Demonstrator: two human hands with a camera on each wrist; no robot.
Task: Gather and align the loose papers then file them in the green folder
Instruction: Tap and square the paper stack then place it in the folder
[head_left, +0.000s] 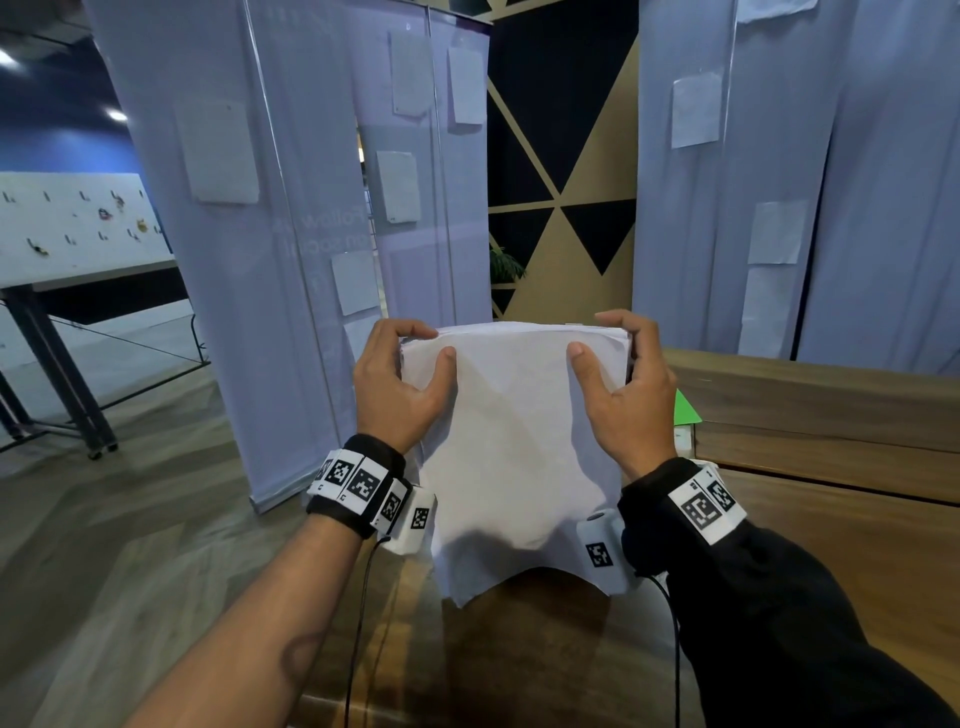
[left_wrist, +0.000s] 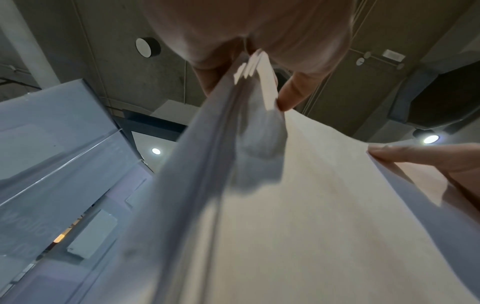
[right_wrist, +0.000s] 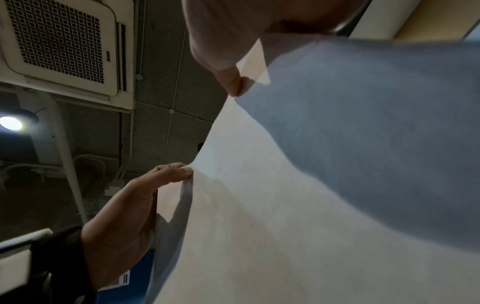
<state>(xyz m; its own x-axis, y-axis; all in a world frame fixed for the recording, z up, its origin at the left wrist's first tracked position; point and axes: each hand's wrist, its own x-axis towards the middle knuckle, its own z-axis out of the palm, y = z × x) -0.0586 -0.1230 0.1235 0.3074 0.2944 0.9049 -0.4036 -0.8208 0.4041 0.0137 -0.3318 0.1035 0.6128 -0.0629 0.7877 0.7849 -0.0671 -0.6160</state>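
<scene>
A stack of white papers (head_left: 511, 431) stands on end in front of me, over the wooden table (head_left: 831, 415). My left hand (head_left: 428, 340) pinches its top left corner, thumb on the near face and fingers curled over the top edge. My right hand (head_left: 602, 338) grips the top right corner the same way. The stack's lower edge curls up in the middle; whether it touches the table I cannot tell. In the left wrist view the sheet edges (left_wrist: 249, 67) look uneven. A corner of the green folder (head_left: 687, 408) shows on the table behind my right hand.
Tall pale banner stands (head_left: 291, 249) with sheets stuck on them rise just beyond the table at the left and right (head_left: 779, 182). A black-legged table (head_left: 57, 374) stands far left on the wood floor. The right wrist view shows a ceiling vent (right_wrist: 59, 45).
</scene>
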